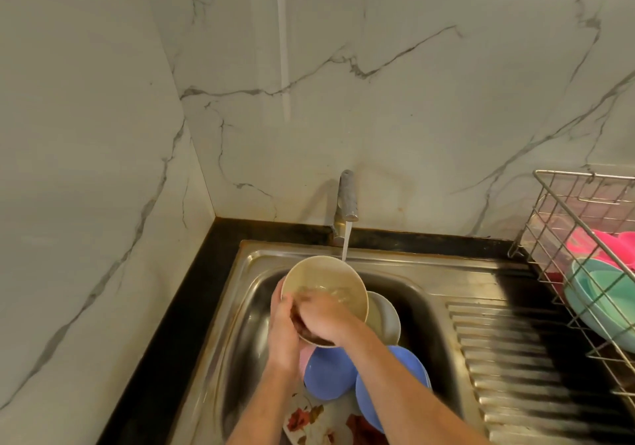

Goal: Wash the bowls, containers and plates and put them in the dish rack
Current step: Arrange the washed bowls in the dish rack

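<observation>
A cream bowl [319, 278] is tilted over the steel sink [254, 255], just under the running tap [347, 200]. My left hand [283, 328] grips its left rim from outside. My right hand [324, 317] reaches over the near rim, fingers inside the bowl, blurred by motion and water. Below lie a white bowl [386, 317], two blue bowls [326, 376] [409, 369], something pink [304, 362] and a flowered plate [309, 420]. The wire dish rack [563, 204] at right holds teal dishes [598, 297] and a pink item [608, 245].
A ribbed steel drainboard [515, 358] lies between the sink and the rack. A black counter edge [192, 290] borders the sink on the left and back. Marble-patterned walls close the corner behind.
</observation>
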